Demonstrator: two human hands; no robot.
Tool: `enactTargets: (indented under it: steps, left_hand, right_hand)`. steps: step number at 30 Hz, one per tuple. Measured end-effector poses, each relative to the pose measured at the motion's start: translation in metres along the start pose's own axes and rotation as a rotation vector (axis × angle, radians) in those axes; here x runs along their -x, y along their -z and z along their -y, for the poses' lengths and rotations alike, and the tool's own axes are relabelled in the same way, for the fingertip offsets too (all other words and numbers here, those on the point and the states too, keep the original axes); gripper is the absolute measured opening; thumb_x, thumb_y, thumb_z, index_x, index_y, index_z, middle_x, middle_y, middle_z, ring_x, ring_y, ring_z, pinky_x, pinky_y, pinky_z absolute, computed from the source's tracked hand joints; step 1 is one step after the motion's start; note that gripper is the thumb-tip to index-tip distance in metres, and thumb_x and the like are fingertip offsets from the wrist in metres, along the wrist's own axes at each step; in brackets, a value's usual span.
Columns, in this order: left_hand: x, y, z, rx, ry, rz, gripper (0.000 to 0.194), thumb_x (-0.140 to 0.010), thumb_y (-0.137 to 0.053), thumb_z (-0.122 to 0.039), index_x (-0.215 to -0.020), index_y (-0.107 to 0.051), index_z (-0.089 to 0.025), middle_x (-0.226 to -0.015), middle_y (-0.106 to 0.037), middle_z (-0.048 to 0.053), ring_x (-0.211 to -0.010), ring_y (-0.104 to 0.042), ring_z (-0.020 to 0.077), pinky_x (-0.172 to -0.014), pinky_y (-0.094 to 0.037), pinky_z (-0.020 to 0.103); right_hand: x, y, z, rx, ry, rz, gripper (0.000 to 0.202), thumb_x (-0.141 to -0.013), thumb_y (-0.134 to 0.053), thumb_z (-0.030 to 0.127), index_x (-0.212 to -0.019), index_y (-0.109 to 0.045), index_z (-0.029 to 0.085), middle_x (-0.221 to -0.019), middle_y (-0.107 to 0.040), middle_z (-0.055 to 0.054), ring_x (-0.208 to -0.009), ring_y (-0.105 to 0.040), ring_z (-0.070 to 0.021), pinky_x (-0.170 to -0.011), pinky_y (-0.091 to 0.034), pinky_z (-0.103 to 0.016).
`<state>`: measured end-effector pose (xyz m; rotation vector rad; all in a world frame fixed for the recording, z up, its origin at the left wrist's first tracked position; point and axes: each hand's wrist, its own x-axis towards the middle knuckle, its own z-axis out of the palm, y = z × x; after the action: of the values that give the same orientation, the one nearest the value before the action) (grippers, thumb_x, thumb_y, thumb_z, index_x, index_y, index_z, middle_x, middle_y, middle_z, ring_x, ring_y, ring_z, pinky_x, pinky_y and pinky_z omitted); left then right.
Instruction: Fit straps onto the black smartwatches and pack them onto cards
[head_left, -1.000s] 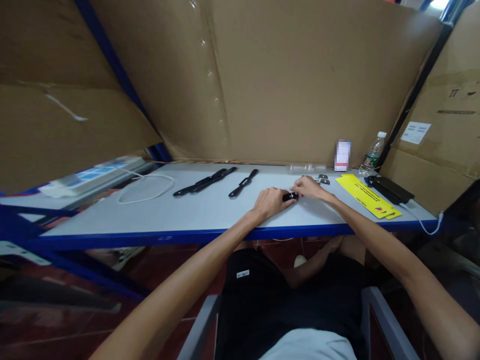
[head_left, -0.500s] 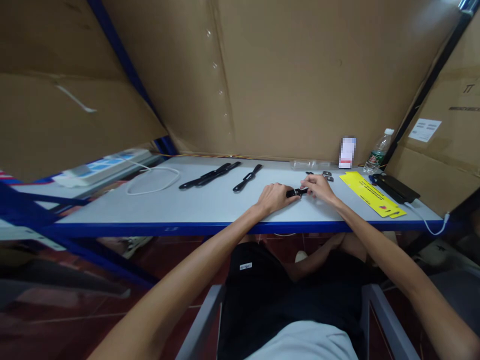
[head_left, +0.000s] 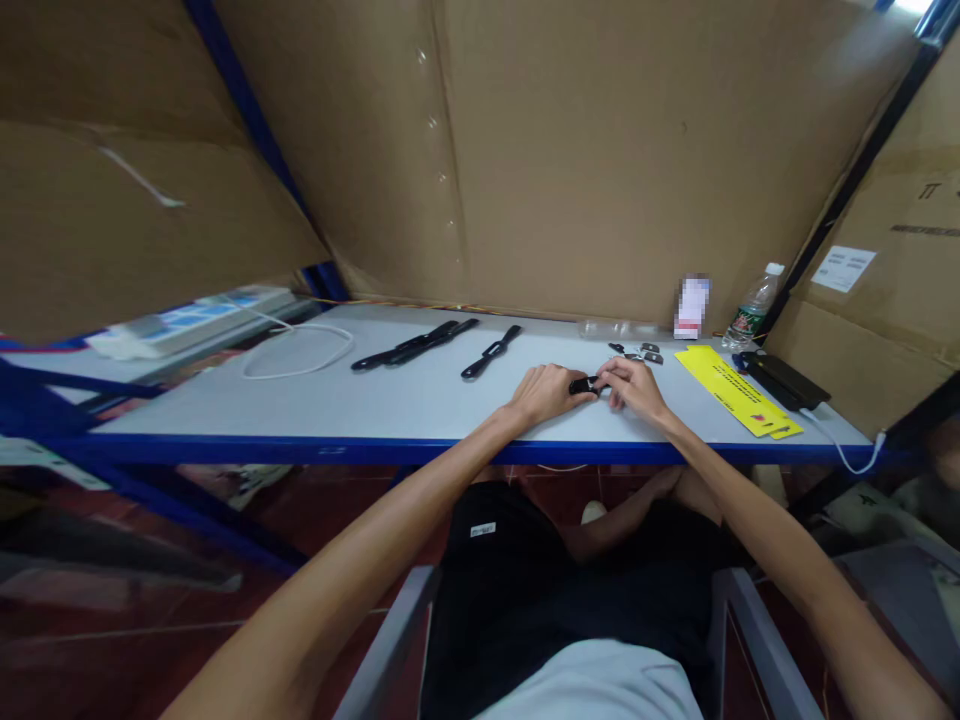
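Observation:
Low over the grey table [head_left: 420, 410], my left hand [head_left: 546, 390] is closed around a short, shiny black part [head_left: 582, 385], thumb along its near side. My right hand [head_left: 628, 387] is at the right end of this part, thumb and fingertips pinched together there. Whether those fingertips hold the part itself or a small piece on it is hidden. Several small dark pieces [head_left: 651, 352] lie just beyond my right hand. To the left, a long black piece with a narrow middle [head_left: 491, 352] lies by itself. Farther left, similar long black pieces [head_left: 415, 346] lie together.
Right of my hands are a yellow printed card [head_left: 729, 390], a black device [head_left: 784, 380] with a white cable, a phone [head_left: 691, 308] and a water bottle [head_left: 750, 310]. Clear plastic [head_left: 616, 329] lies at the back. A white cable loop [head_left: 296, 350] and power strip [head_left: 195, 325] are left.
My right fingers have shifted slightly left along the black part, so less of it shows. The left hand keeps its grip. The whole view has moved a little.

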<state>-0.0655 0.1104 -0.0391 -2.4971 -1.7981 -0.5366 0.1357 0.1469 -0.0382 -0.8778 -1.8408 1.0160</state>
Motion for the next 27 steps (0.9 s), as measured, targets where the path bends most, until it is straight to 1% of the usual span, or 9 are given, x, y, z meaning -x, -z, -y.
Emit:
enactTargets:
  steps: [3, 8, 11, 13, 16, 18, 23, 25, 27]
  left_hand:
    - [0.0, 0.0, -0.001, -0.003, -0.004, -0.005, 0.056, -0.092, -0.059, -0.063, -0.134, -0.07, -0.027, -0.103, -0.08, 0.011, -0.099, -0.073, 0.0292, -0.085, -0.05, 0.034]
    - [0.0, -0.001, -0.001, -0.033, -0.009, -0.018, 0.054, -0.092, -0.058, -0.063, -0.133, -0.071, -0.03, -0.104, -0.079, 0.011, -0.099, -0.074, 0.0305, -0.082, -0.05, 0.034]
    - [0.0, -0.002, 0.0, -0.025, -0.019, -0.021, 0.054, -0.093, -0.058, -0.063, -0.134, -0.07, -0.03, -0.103, -0.08, 0.011, -0.097, -0.074, 0.0304, -0.081, -0.05, 0.034]
    - [0.0, -0.002, 0.0, -0.018, -0.021, -0.017, 0.055, -0.093, -0.058, -0.063, -0.135, -0.07, -0.03, -0.103, -0.08, 0.011, -0.096, -0.074, 0.0302, -0.082, -0.05, 0.035]
    - [0.0, -0.002, 0.001, -0.014, -0.009, -0.012, 0.056, -0.092, -0.058, -0.064, -0.135, -0.07, -0.029, -0.105, -0.079, 0.011, -0.098, -0.073, 0.0303, -0.083, -0.05, 0.035]
    - [-0.001, -0.003, 0.001, -0.015, -0.003, -0.006, 0.056, -0.092, -0.059, -0.063, -0.136, -0.069, -0.028, -0.106, -0.079, 0.011, -0.1, -0.073, 0.0301, -0.085, -0.05, 0.035]
    - [-0.001, -0.005, 0.002, -0.03, 0.001, -0.015, 0.058, -0.091, -0.058, -0.066, -0.133, -0.071, -0.029, -0.101, -0.08, 0.011, -0.097, -0.074, 0.0305, -0.083, -0.051, 0.036]
    - [-0.001, -0.006, 0.002, -0.03, 0.005, -0.016, 0.058, -0.091, -0.058, -0.067, -0.133, -0.071, -0.029, -0.1, -0.08, 0.011, -0.097, -0.074, 0.03, -0.084, -0.051, 0.036]
    - [-0.001, -0.005, 0.001, -0.023, 0.008, -0.008, 0.058, -0.091, -0.059, -0.067, -0.134, -0.071, -0.03, -0.103, -0.08, 0.01, -0.098, -0.074, 0.0294, -0.085, -0.051, 0.035]
  right_hand:
    - [0.002, -0.002, -0.005, -0.102, -0.033, -0.08, 0.026, -0.081, -0.062, 0.044, -0.089, -0.063, 0.019, -0.058, -0.065, 0.002, -0.038, -0.051, -0.01, -0.037, -0.039, -0.019]
    - [0.011, -0.003, -0.005, -0.11, -0.028, -0.123, 0.03, -0.08, -0.066, 0.042, -0.1, -0.063, 0.021, -0.088, -0.076, -0.003, -0.041, -0.054, -0.0081, -0.038, -0.044, -0.021]
    - [0.014, -0.003, -0.003, -0.109, -0.034, -0.104, 0.03, -0.084, -0.063, 0.046, -0.098, -0.065, 0.019, -0.058, -0.063, 0.003, -0.037, -0.049, -0.0097, -0.036, -0.041, -0.02]
    - [0.014, -0.003, -0.002, -0.121, -0.037, -0.13, 0.029, -0.084, -0.062, 0.046, -0.09, -0.064, 0.018, -0.052, -0.059, 0.004, -0.036, -0.045, -0.009, -0.035, -0.036, -0.019]
    - [0.013, -0.004, -0.005, -0.146, -0.034, -0.134, 0.032, -0.083, -0.066, 0.046, -0.101, -0.063, 0.02, -0.079, -0.073, -0.002, -0.038, -0.046, -0.0069, -0.035, -0.038, -0.02]
    - [0.013, -0.005, -0.006, -0.141, -0.035, -0.101, 0.037, -0.084, -0.065, 0.047, -0.109, -0.062, 0.021, -0.084, -0.075, -0.003, -0.038, -0.047, -0.0069, -0.036, -0.04, -0.021]
    - [0.014, -0.005, -0.006, -0.097, -0.009, -0.173, 0.029, -0.088, -0.061, 0.047, -0.087, -0.066, 0.018, -0.05, -0.053, 0.005, -0.036, -0.042, -0.0086, -0.034, -0.036, -0.02]
    - [0.015, -0.005, -0.006, -0.116, -0.011, -0.206, 0.024, -0.087, -0.062, 0.043, -0.089, -0.064, 0.019, -0.06, -0.062, 0.003, -0.036, -0.041, -0.0073, -0.033, -0.037, -0.019]
    - [0.014, -0.006, -0.007, -0.13, -0.019, -0.19, 0.023, -0.087, -0.063, 0.04, -0.097, -0.063, 0.02, -0.086, -0.074, -0.002, -0.037, -0.041, -0.0047, -0.033, -0.04, -0.02]
